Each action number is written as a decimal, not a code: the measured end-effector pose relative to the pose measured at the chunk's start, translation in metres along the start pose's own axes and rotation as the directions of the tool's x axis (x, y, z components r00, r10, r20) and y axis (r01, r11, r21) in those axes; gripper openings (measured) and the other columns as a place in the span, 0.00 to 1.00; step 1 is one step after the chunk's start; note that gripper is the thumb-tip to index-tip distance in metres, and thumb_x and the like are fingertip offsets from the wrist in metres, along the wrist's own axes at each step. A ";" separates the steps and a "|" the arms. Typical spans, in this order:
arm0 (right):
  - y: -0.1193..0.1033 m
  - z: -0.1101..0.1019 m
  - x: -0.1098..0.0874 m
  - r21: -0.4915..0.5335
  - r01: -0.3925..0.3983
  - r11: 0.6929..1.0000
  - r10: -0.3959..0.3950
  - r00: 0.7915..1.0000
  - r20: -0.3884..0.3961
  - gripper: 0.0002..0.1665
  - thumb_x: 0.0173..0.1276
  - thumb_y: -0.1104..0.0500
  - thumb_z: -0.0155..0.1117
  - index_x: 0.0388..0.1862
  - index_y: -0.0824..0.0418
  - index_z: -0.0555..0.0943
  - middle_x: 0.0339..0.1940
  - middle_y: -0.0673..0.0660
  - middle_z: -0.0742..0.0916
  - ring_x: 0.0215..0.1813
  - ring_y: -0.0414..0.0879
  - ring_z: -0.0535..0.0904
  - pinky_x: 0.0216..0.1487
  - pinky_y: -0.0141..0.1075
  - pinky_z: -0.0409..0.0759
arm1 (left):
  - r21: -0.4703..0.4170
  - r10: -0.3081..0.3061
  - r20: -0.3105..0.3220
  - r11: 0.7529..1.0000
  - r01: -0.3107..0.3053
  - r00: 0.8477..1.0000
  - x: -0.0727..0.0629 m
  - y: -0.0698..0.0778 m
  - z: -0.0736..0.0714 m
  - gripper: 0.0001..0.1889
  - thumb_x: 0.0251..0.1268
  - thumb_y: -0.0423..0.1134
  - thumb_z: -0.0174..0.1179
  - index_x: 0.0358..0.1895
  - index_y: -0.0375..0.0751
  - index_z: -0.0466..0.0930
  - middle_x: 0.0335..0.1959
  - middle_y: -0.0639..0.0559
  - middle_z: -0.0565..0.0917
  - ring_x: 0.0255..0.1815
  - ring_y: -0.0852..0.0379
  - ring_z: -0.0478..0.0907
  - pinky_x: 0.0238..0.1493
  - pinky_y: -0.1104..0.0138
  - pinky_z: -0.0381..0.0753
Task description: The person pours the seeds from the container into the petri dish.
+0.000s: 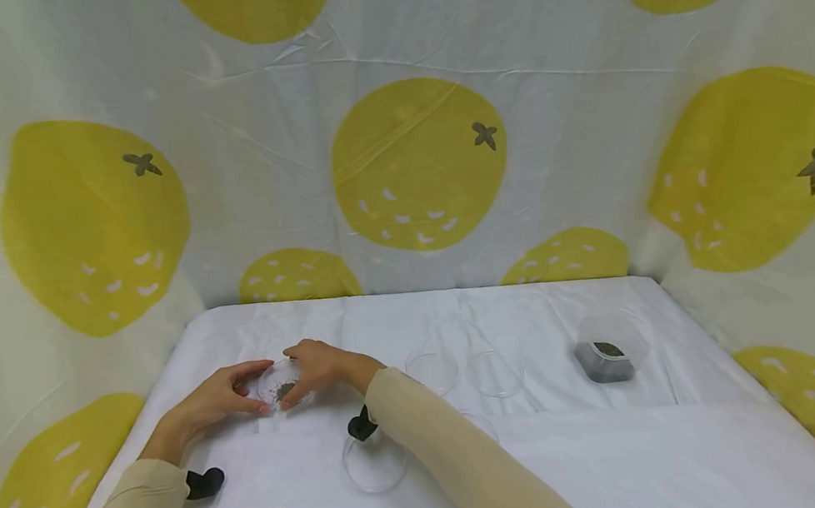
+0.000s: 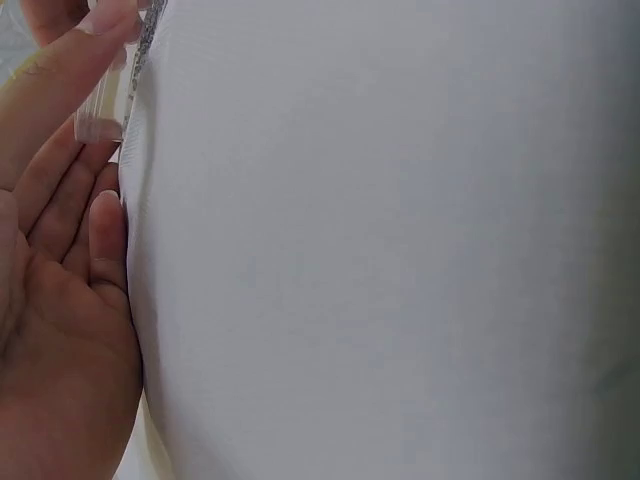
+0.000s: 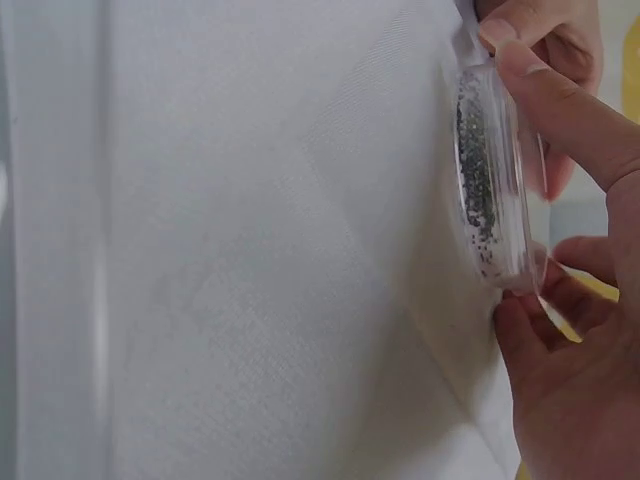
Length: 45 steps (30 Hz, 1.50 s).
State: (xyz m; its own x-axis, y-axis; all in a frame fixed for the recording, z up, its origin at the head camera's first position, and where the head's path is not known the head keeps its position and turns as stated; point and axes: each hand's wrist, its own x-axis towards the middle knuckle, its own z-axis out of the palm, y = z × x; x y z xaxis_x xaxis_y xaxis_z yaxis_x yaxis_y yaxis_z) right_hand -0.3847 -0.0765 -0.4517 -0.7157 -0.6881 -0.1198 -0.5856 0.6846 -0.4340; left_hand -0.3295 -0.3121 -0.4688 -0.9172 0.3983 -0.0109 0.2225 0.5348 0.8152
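Note:
A clear round petri dish [image 1: 274, 376] with dark grains [image 3: 478, 165] scattered over its bottom sits on the white cloth at the left. My left hand [image 1: 214, 395] holds its left side between thumb and fingers. From the far right side, my right hand [image 1: 320, 366] grips the same dish, thumb on the near edge and fingers at the far edge. The right wrist view shows the dish [image 3: 510, 200] edge-on, low over or on the cloth. Only a slice of the dish [image 2: 100, 120] appears in the left wrist view, partly hidden by the thumb.
Clear round dish pieces [image 1: 432, 371], [image 1: 495, 374] lie right of the hands. Another clear piece [image 1: 378, 488] lies below the right forearm, and one more is partly covered by the sleeve [image 1: 444, 442]. Farther right stands a small tub [image 1: 605, 367] holding dark material.

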 end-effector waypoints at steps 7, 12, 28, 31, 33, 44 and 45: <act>0.005 -0.009 -0.005 0.121 -0.010 0.993 0.010 1.000 -0.003 0.61 0.55 0.36 0.82 0.81 0.57 0.65 0.73 0.50 0.77 0.74 0.41 0.68 0.71 0.34 0.66 | -0.061 -0.022 0.050 0.998 0.025 0.998 -0.003 0.000 -0.005 0.44 0.59 0.38 0.77 0.77 0.32 0.65 0.75 0.33 0.67 0.74 0.36 0.62 0.67 0.59 0.68; 0.012 -0.021 -0.013 0.182 -0.002 0.983 0.007 1.000 -0.028 0.61 0.56 0.37 0.81 0.82 0.56 0.64 0.72 0.51 0.78 0.71 0.42 0.71 0.69 0.36 0.70 | -0.177 -0.013 0.096 0.984 0.030 0.995 -0.003 0.003 -0.011 0.44 0.64 0.35 0.73 0.80 0.31 0.58 0.79 0.34 0.62 0.79 0.34 0.55 0.62 0.75 0.69; 0.045 -0.086 -0.062 0.398 0.047 0.916 -0.007 0.995 -0.100 0.54 0.59 0.47 0.83 0.81 0.52 0.67 0.73 0.47 0.77 0.74 0.42 0.69 0.65 0.37 0.74 | -0.187 0.062 0.036 0.981 -0.054 0.997 0.025 0.047 -0.009 0.43 0.64 0.30 0.71 0.80 0.33 0.59 0.79 0.32 0.61 0.79 0.33 0.56 0.72 0.38 0.57; 0.053 -0.092 -0.071 0.410 0.039 0.911 0.003 0.995 -0.102 0.54 0.59 0.48 0.83 0.81 0.52 0.67 0.74 0.48 0.76 0.75 0.43 0.68 0.66 0.39 0.74 | -0.156 0.069 0.035 0.986 -0.063 0.997 0.028 0.051 -0.006 0.42 0.64 0.31 0.71 0.79 0.32 0.60 0.78 0.32 0.62 0.78 0.33 0.58 0.72 0.37 0.56; 0.059 -0.096 -0.077 0.409 0.036 0.912 0.009 0.994 -0.108 0.53 0.59 0.49 0.82 0.81 0.52 0.67 0.74 0.49 0.76 0.75 0.44 0.68 0.66 0.40 0.74 | -0.142 0.069 0.028 0.988 -0.064 0.997 0.030 0.055 -0.004 0.42 0.64 0.33 0.73 0.79 0.32 0.61 0.78 0.34 0.64 0.78 0.35 0.59 0.73 0.37 0.55; 0.081 -0.113 -0.107 0.412 0.006 0.911 0.040 0.994 -0.103 0.53 0.62 0.49 0.81 0.82 0.53 0.65 0.76 0.52 0.74 0.76 0.47 0.67 0.71 0.44 0.70 | -0.139 0.099 0.032 0.986 -0.094 0.995 0.045 0.072 0.005 0.42 0.64 0.32 0.72 0.79 0.32 0.61 0.77 0.37 0.66 0.78 0.37 0.59 0.72 0.40 0.60; 0.082 -0.114 -0.110 0.410 0.005 0.912 0.042 0.994 -0.105 0.53 0.62 0.49 0.81 0.82 0.54 0.65 0.76 0.53 0.74 0.76 0.48 0.67 0.72 0.45 0.69 | -0.144 0.100 0.031 0.985 -0.095 0.994 0.048 0.074 0.006 0.41 0.64 0.31 0.72 0.79 0.32 0.61 0.77 0.38 0.66 0.78 0.38 0.59 0.72 0.40 0.60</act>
State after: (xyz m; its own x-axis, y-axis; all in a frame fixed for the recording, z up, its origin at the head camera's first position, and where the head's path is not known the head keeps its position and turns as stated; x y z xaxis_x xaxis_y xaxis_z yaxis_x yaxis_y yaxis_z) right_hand -0.3977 0.0826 -0.3718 -0.7755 -0.6298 -0.0439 -0.3816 0.5230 -0.7621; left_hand -0.3550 -0.2493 -0.4126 -0.8797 0.4725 0.0533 0.2587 0.3814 0.8875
